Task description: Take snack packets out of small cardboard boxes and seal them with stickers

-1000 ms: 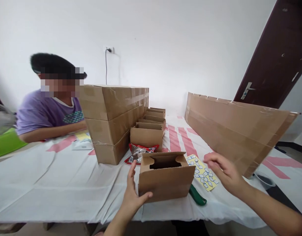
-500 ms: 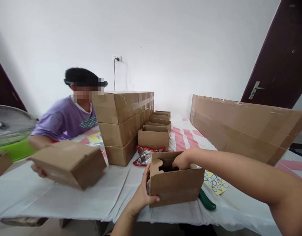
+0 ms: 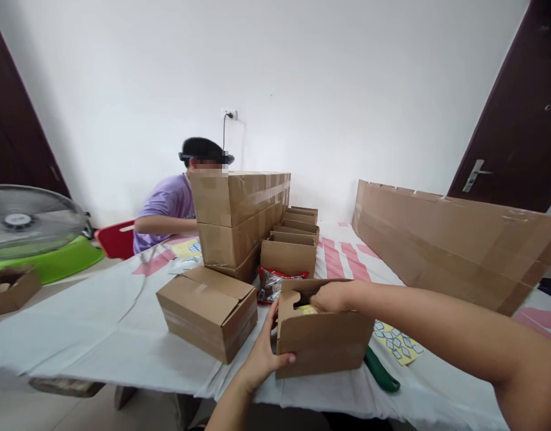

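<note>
An open cardboard box [image 3: 324, 347] stands near the table's front edge. My left hand [image 3: 263, 359] grips its left side, thumb on the front wall and fingers along the end. My right hand [image 3: 332, 297] reaches into the box from above with curled fingers. Its fingertips are hidden inside, next to a bit of yellow [image 3: 308, 309]; what they hold cannot be made out. Behind the box lies a clear and red snack packet [image 3: 271, 285]. A dark green object [image 3: 381, 372] and a yellow card with blue-outlined shapes [image 3: 399, 344] lie to its right.
A closed cardboard box [image 3: 203, 311] sits to the left. Beyond it rises a stack of taped boxes [image 3: 239, 209], beside a row of open boxes [image 3: 288, 251]. A long cardboard panel [image 3: 441, 239] stands at right. A co-worker [image 3: 165, 209] sits behind the stack, near a fan [image 3: 19, 221].
The co-worker has set the closed box down on the table beside the stack and drawn back behind it. Yellow now shows inside my box by my right fingers. My view has turned left.
</note>
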A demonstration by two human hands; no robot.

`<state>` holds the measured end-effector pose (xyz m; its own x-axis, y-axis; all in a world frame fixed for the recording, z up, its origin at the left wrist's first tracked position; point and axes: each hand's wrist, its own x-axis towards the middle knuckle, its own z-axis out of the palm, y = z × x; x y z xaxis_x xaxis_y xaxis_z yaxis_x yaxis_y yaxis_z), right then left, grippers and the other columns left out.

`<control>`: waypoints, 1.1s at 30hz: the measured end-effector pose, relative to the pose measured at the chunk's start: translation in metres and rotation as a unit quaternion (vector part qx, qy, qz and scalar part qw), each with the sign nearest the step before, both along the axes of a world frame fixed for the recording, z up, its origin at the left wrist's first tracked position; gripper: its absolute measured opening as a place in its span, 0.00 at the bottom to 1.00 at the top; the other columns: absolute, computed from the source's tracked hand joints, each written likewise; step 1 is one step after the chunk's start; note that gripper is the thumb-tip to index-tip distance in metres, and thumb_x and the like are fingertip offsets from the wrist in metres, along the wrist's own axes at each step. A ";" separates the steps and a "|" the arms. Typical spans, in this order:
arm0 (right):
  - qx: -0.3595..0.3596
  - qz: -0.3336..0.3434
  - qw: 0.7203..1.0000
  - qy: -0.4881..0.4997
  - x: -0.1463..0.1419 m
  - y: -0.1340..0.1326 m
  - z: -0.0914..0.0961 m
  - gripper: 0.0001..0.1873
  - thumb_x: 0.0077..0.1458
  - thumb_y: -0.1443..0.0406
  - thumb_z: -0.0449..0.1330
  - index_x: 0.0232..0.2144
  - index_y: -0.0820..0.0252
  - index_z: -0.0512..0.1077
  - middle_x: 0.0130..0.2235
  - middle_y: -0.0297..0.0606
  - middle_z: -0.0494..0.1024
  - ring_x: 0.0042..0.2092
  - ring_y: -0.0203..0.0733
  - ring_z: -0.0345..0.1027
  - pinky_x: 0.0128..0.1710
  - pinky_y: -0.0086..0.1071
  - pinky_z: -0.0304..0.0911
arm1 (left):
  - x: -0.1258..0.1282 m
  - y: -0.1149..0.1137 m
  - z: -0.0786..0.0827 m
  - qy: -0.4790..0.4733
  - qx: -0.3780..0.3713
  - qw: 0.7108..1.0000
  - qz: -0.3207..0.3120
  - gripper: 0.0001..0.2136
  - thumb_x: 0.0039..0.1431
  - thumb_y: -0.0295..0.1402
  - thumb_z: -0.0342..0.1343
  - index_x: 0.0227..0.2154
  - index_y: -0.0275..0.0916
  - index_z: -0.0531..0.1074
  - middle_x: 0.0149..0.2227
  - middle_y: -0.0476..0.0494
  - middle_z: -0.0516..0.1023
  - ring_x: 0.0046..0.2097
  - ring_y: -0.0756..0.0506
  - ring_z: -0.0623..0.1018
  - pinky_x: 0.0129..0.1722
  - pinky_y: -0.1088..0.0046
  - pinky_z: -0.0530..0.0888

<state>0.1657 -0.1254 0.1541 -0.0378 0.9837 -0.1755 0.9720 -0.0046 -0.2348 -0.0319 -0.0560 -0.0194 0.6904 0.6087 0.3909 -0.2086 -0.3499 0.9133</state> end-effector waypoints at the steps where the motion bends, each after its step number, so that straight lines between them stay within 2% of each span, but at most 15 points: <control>1: -0.005 0.009 1.000 -0.011 0.002 0.001 0.012 0.07 0.36 0.64 0.68 0.25 0.56 0.77 0.27 0.34 0.78 0.31 0.44 0.72 0.33 0.33 0.63 | -0.004 0.003 0.001 -0.003 0.001 1.000 0.016 0.58 0.37 0.55 0.66 0.66 0.46 0.37 0.69 0.37 0.47 0.67 0.31 0.53 0.65 0.52 0.52; 4: 0.025 0.028 0.999 -0.028 0.015 -0.001 0.055 0.22 0.32 0.62 0.71 0.35 0.57 0.75 0.34 0.37 0.78 0.37 0.48 0.72 0.34 0.33 0.63 | -0.012 0.015 0.000 -0.010 0.002 0.997 0.071 0.56 0.39 0.53 0.66 0.66 0.48 0.37 0.69 0.38 0.46 0.67 0.32 0.53 0.64 0.52 0.53; 7: 0.139 -0.010 0.986 0.095 0.037 -0.011 0.082 0.26 0.38 0.58 0.70 0.42 0.57 0.72 0.41 0.37 0.78 0.42 0.47 0.72 0.36 0.32 0.65 | -0.009 0.023 -0.008 0.002 0.004 0.994 0.111 0.54 0.41 0.51 0.66 0.66 0.47 0.37 0.69 0.38 0.46 0.68 0.33 0.52 0.65 0.52 0.51; 10: 0.240 -0.071 0.926 0.281 0.061 -0.026 0.078 0.27 0.42 0.55 0.68 0.44 0.56 0.69 0.42 0.37 0.78 0.42 0.46 0.73 0.36 0.33 0.69 | 0.000 0.021 -0.020 0.013 -0.001 0.984 0.178 0.42 0.51 0.49 0.59 0.65 0.42 0.45 0.67 0.35 0.53 0.67 0.35 0.55 0.64 0.53 0.53; 12: 0.283 -0.098 0.897 0.325 0.076 -0.035 0.066 0.29 0.43 0.52 0.67 0.46 0.56 0.67 0.43 0.38 0.79 0.41 0.47 0.74 0.35 0.35 0.70 | 0.004 0.012 -0.021 -0.004 0.010 0.964 0.266 0.33 0.56 0.46 0.53 0.61 0.40 0.52 0.62 0.33 0.61 0.63 0.35 0.62 0.62 0.52 0.59; 14: 0.324 -0.113 0.885 0.315 0.090 -0.043 0.056 0.31 0.43 0.50 0.66 0.47 0.56 0.67 0.44 0.39 0.78 0.43 0.47 0.74 0.38 0.37 0.70 | 0.002 -0.001 -0.009 -0.048 0.072 0.924 0.372 0.26 0.57 0.43 0.52 0.57 0.39 0.58 0.57 0.33 0.66 0.59 0.35 0.67 0.60 0.51 0.62; 16: 0.360 -0.129 0.874 0.299 0.105 -0.048 0.053 0.31 0.42 0.50 0.67 0.47 0.56 0.67 0.45 0.40 0.78 0.44 0.48 0.73 0.41 0.38 0.70 | -0.003 -0.015 0.021 -0.099 0.188 0.872 0.441 0.21 0.55 0.38 0.54 0.52 0.40 0.62 0.53 0.34 0.67 0.57 0.35 0.68 0.59 0.49 0.62; 18: 0.381 -0.146 0.868 0.284 0.117 -0.049 0.055 0.31 0.41 0.51 0.67 0.46 0.57 0.68 0.43 0.41 0.78 0.43 0.48 0.73 0.42 0.40 0.69 | -0.006 -0.024 0.067 -0.134 0.280 0.855 0.415 0.17 0.55 0.34 0.55 0.47 0.42 0.65 0.51 0.37 0.69 0.56 0.36 0.68 0.58 0.50 0.62; 20: 0.388 -0.152 0.865 0.279 0.126 -0.044 0.060 0.30 0.41 0.53 0.68 0.45 0.58 0.69 0.42 0.41 0.78 0.42 0.48 0.73 0.42 0.40 0.69 | 0.002 -0.021 0.121 -0.138 0.314 0.867 0.362 0.15 0.54 0.33 0.55 0.45 0.43 0.66 0.51 0.38 0.69 0.56 0.38 0.68 0.59 0.52 0.63; 22: 0.390 -0.146 0.864 0.282 0.130 -0.034 0.063 0.29 0.42 0.54 0.68 0.46 0.58 0.69 0.43 0.40 0.77 0.43 0.47 0.73 0.43 0.40 0.68 | 0.025 -0.005 0.169 -0.099 0.276 0.908 0.299 0.17 0.54 0.35 0.56 0.47 0.42 0.66 0.52 0.39 0.69 0.57 0.38 0.68 0.60 0.52 0.61; 24: 0.391 -0.133 0.863 0.292 0.131 -0.020 0.064 0.29 0.43 0.55 0.68 0.47 0.57 0.68 0.45 0.40 0.77 0.43 0.46 0.72 0.44 0.39 0.68 | 0.057 0.020 0.203 -0.012 0.159 0.964 0.214 0.27 0.47 0.36 0.62 0.51 0.41 0.64 0.57 0.37 0.66 0.61 0.37 0.64 0.62 0.53 0.57; 25: 0.391 -0.126 0.862 0.298 0.131 -0.012 0.064 0.29 0.44 0.55 0.68 0.48 0.57 0.68 0.45 0.39 0.77 0.44 0.45 0.72 0.44 0.38 0.68 | 0.073 0.033 0.214 0.011 0.134 0.971 0.195 0.32 0.44 0.37 0.65 0.53 0.39 0.63 0.58 0.34 0.65 0.61 0.34 0.63 0.61 0.50 0.58; 27: 0.391 -0.115 0.859 0.310 0.130 0.004 0.062 0.30 0.44 0.55 0.68 0.49 0.58 0.67 0.46 0.39 0.76 0.45 0.44 0.72 0.46 0.38 0.67 | 0.102 0.058 0.223 0.041 0.104 0.981 0.158 0.37 0.37 0.38 0.69 0.53 0.35 0.63 0.54 0.29 0.71 0.57 0.31 0.69 0.56 0.47 0.64; 30: 0.395 -0.120 0.851 0.325 0.131 0.026 0.056 0.37 0.40 0.54 0.70 0.51 0.60 0.64 0.49 0.42 0.74 0.48 0.47 0.70 0.50 0.41 0.65 | 0.125 0.084 0.216 0.061 0.073 0.991 0.090 0.33 0.33 0.42 0.71 0.44 0.32 0.69 0.42 0.31 0.79 0.44 0.34 0.79 0.45 0.52 0.74; 33: 0.386 -0.135 0.842 0.352 0.129 0.037 0.045 0.47 0.37 0.52 0.71 0.55 0.62 0.58 0.50 0.47 0.72 0.49 0.50 0.69 0.50 0.44 0.65 | 0.126 0.094 0.203 0.051 0.058 0.995 0.068 0.32 0.31 0.49 0.70 0.39 0.34 0.70 0.38 0.36 0.80 0.39 0.38 0.80 0.42 0.56 0.76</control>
<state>0.2950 -0.0879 0.1992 0.3786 0.7840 0.4919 0.5788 0.2142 -0.7868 0.0945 0.0380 0.1834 0.6448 0.6536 0.3963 -0.0610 -0.4728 0.8791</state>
